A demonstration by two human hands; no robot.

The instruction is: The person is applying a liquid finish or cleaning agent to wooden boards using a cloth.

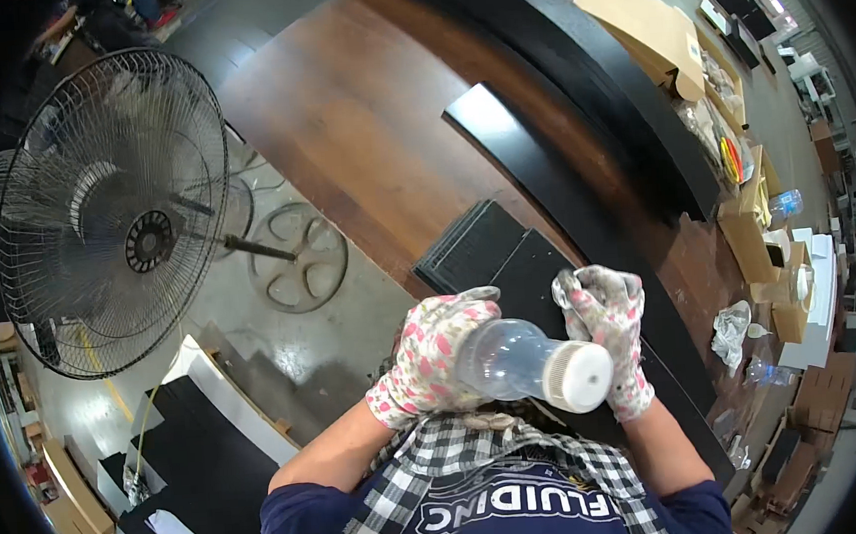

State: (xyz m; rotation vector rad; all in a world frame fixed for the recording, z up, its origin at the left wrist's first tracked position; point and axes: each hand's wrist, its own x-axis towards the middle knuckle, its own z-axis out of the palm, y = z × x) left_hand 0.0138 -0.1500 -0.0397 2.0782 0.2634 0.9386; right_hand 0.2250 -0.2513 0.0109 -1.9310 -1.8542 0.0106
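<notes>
My left hand (436,354), in a white work glove with pink spots, is closed round a clear plastic bottle (509,356). The bottle tilts up and to the right, its ribbed white cap (582,377) on. My right hand (605,319), gloved the same way, is curled closed just beyond the cap; what its fingers hold, if anything, cannot be made out. Right in front of both hands lies a stack of thin dark panels (471,249). Beside the stack stretches a long glossy black board (524,151).
The panels rest on a brown wooden tabletop (337,105), with a curved black piece (581,48) along its far right. A caged standing fan (116,209) is close on the left. Cardboard boxes (748,230) and crumpled plastic (731,335) are at right. Black panels (217,440) lie lower left.
</notes>
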